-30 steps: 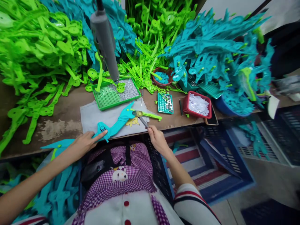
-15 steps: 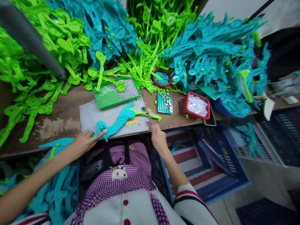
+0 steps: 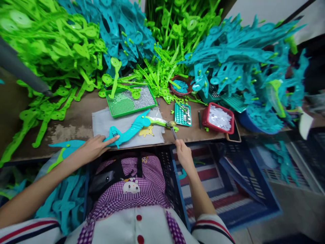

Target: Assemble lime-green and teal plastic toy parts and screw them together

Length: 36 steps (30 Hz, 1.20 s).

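A teal plastic part (image 3: 130,130) with a green arm (image 3: 158,120) at its right end lies on a pale cloth (image 3: 101,122) at the table's front edge. My left hand (image 3: 98,146) presses on the left end of the teal part, index finger stretched out and the other fingers partly bent. In my right hand (image 3: 183,152) is the handle of a small hammer (image 3: 173,130), fingers wrapped round it. The hammer's head is at the right end of the green arm; whether they touch I cannot tell.
Behind the cloth stands a green tray (image 3: 122,105) of small metal pieces. To its right are a teal tray (image 3: 183,114) of round pieces and a red basket (image 3: 220,118) of white pieces. Green parts (image 3: 76,51) and teal parts (image 3: 236,51) are heaped behind. A blue crate (image 3: 254,189) stands below.
The hammer in my right hand has come down to the end of the green arm. My left hand stays on the teal part. The whole view has shifted slightly.
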{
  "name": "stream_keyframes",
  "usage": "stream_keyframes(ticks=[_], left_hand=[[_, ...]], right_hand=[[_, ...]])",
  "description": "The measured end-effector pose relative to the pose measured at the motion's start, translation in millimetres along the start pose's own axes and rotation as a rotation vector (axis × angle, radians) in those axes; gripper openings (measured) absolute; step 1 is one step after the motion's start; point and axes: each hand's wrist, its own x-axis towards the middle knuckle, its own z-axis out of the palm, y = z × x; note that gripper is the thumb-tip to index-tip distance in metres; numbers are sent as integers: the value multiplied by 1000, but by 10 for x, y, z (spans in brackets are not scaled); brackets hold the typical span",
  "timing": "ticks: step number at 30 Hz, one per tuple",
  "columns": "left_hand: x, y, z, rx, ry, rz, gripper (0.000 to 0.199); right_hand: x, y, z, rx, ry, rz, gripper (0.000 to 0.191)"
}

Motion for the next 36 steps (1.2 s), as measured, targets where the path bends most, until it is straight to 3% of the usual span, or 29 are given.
stream_keyframes(ticks=[5,8,10,12,15,18,21,25,32,36], left_hand=[[437,88,-80,38,65,-52,49],[483,158,-96,22,194,-90,49],[253,187,-38,-35,362,-131,48],[-156,183,113,-103,614,-293,42],[-837,100,473,-153,1094,-830,36],[-1238,-38,835,-360,1316,-1240,49],[-1268,-159,1035,-814,1367,-1329,50],[-1128,-230,1025,-1285,1355,-1255,49],[-1145,-257,935,-1465,1357,-1262,41],[-1140,-264,934,-1465,1357,-1244,38]], right_hand=[[-142,-399,102,352,53,-81,46],[-190,-754,329,394,-36,-256,46],[-218,-931,535,337,-141,-376,46],[-252,-1057,736,244,-271,-480,45],[-303,-1241,972,100,-434,-683,46],[-325,-1486,1146,-18,-489,-893,48],[-307,-1714,1304,-151,-460,-974,50],[-257,-1858,1417,-383,-457,-929,50],[-313,-2100,1420,-346,-490,-963,50],[-338,-2288,1535,-511,-564,-939,51]])
